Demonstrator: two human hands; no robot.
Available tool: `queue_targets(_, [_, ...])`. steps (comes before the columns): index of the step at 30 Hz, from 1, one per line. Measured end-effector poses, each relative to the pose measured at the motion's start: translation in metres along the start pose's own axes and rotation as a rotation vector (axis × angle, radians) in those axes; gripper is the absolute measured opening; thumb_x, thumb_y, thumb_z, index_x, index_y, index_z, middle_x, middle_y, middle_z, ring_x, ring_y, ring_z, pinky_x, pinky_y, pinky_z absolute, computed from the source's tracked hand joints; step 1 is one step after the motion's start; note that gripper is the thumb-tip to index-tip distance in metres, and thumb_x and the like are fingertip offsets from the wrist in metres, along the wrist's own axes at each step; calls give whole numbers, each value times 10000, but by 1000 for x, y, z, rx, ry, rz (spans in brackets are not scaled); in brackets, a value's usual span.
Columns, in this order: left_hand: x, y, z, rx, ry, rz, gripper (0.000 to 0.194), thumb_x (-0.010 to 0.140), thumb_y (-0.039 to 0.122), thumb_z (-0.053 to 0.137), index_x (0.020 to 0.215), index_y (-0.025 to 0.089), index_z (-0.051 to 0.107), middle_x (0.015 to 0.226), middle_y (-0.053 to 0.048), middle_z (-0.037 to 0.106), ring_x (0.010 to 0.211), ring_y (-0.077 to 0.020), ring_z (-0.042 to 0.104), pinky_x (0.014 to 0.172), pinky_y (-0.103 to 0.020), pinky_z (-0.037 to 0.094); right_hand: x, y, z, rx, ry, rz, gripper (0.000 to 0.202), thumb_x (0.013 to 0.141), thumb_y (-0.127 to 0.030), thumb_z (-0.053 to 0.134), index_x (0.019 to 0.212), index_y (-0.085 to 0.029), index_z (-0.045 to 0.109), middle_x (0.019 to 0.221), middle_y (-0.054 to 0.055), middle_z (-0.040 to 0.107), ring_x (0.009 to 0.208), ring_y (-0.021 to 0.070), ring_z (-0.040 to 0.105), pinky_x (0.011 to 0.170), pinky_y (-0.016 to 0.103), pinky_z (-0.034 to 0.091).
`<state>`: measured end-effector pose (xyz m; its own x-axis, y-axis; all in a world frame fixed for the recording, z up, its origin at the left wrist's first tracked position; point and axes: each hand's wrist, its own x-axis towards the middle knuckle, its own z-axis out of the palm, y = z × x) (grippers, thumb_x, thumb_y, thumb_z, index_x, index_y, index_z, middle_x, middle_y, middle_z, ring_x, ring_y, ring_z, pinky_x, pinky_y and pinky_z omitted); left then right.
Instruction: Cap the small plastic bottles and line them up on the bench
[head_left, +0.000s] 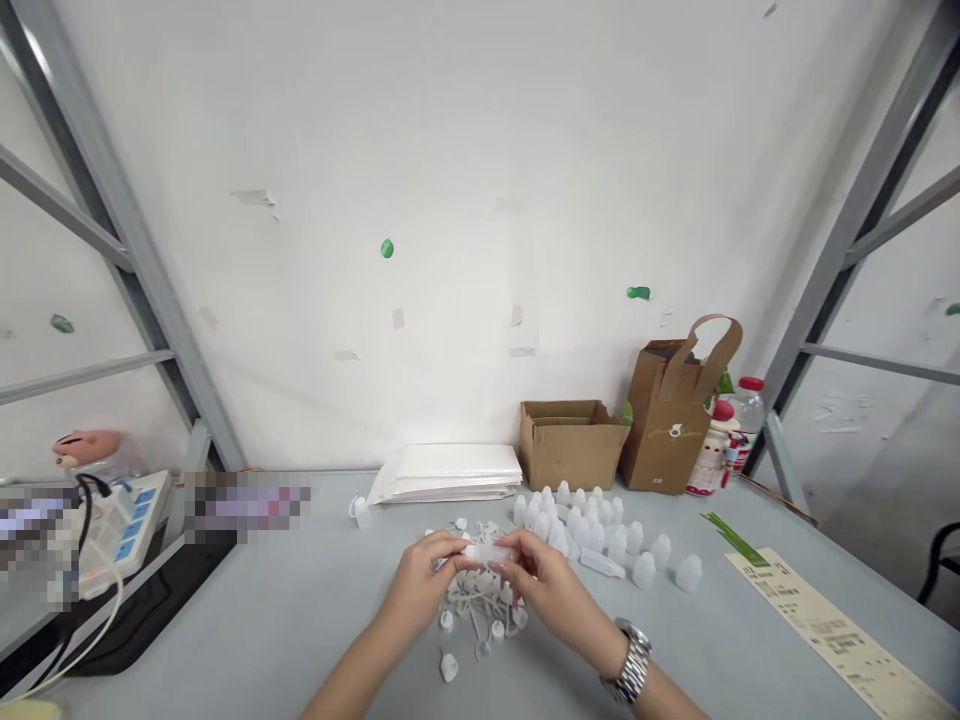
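Note:
My left hand (pixel 429 578) pinches the white cap end of a small translucent bottle (pixel 489 553) held level above the table. The bottle's other end is between the thumb and fingers of my right hand (pixel 546 585). Beneath and between both hands lies a loose pile of white caps with cords (pixel 480 600). Several translucent white bottles (pixel 594 533) stand grouped to the right of my right hand, with one lying on its side (pixel 602 564). A single capped piece with a loop (pixel 361 512) stands apart at the left.
Along the wall are white envelopes (pixel 450 470), an open cardboard box (pixel 574 450), a brown paper bag (pixel 664 430) and a red-capped bottle (pixel 748 410). A printed paper strip (pixel 832 625) lies right. On the left are a power strip (pixel 135 530) and a black mat (pixel 150 610).

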<state>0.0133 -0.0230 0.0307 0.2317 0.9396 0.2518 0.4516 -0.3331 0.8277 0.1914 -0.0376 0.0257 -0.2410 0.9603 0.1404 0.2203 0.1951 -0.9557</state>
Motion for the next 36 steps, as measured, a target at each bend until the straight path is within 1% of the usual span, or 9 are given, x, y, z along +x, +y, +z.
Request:
queue_targets(4, [-3, -4, 0, 94, 24, 132, 232, 754, 215, 486, 765, 263, 713, 735, -39, 654, 746, -184, 564, 715, -286, 434, 2, 2, 2, 97, -38, 144, 408, 721, -593, 502, 717, -186, 472, 484, -63, 499, 380, 82, 453, 387, 199, 332])
queue_targets(8, [-6, -6, -1, 149, 58, 277, 255, 787, 221, 460, 829, 275, 706, 723, -46, 656, 729, -190, 552, 740, -326, 422, 6, 4, 3, 252, -116, 253, 484, 654, -677, 486, 655, -200, 403, 448, -57, 512, 319, 76, 426, 330, 192, 274])
queue_targets(11, [-4, -4, 0, -51, 45, 114, 196, 741, 300, 557, 873, 267, 698, 858, -51, 682, 845, -212, 579, 799, -343, 436, 6, 3, 2, 273, -64, 182, 461, 683, -642, 498, 705, -185, 445, 490, -48, 522, 372, 88, 462, 381, 211, 338])
queue_targets(15, [1, 3, 2, -570, -157, -182, 521, 621, 421, 678, 1089, 209, 593, 964, -76, 686, 935, -235, 604, 847, -372, 447, 0, 2, 4, 130, 118, -23, 341, 787, -507, 487, 858, -175, 508, 599, -37, 521, 536, 118, 530, 537, 246, 419])
queue_targets(17, [2, 3, 4, -690, -155, -246, 578, 581, 421, 715, 1088, 180, 578, 898, -80, 702, 887, -228, 627, 849, -376, 447, -4, 1, 8, 76, 123, -47, 295, 808, -462, 484, 892, -181, 514, 631, -31, 526, 576, 128, 542, 572, 254, 425])
queue_targets(20, [2, 2, 7, -686, -24, -281, 476, 509, 380, 766, 910, 157, 640, 849, -74, 707, 850, -229, 633, 808, -353, 466, -9, -2, 13, 18, 72, -50, 237, 809, -406, 505, 893, -186, 518, 639, -25, 546, 592, 134, 544, 585, 253, 417])
queue_targets(24, [0, 7, 7, -639, 16, -270, 314, 529, 376, 748, 729, 147, 673, 833, -71, 710, 861, -239, 624, 790, -337, 469, -12, -5, 15, -58, 41, -86, 182, 818, -357, 504, 878, -187, 528, 653, -19, 566, 626, 137, 536, 612, 248, 408])
queue_targets(29, [-3, 16, 3, -630, 46, -280, 272, 563, 382, 720, 722, 161, 710, 825, -69, 722, 869, -243, 621, 798, -323, 457, -11, -5, 13, -95, 49, -109, 169, 840, -330, 472, 918, -189, 524, 672, -17, 568, 643, 137, 532, 628, 249, 406])
queue_targets(36, [-2, 12, -2, -593, 20, -343, 279, 609, 395, 689, 744, 153, 726, 717, -57, 719, 744, -212, 622, 711, -296, 466, -14, -4, 14, -216, 10, -136, 119, 847, -259, 461, 916, -183, 522, 701, 2, 582, 664, 144, 543, 646, 259, 421])
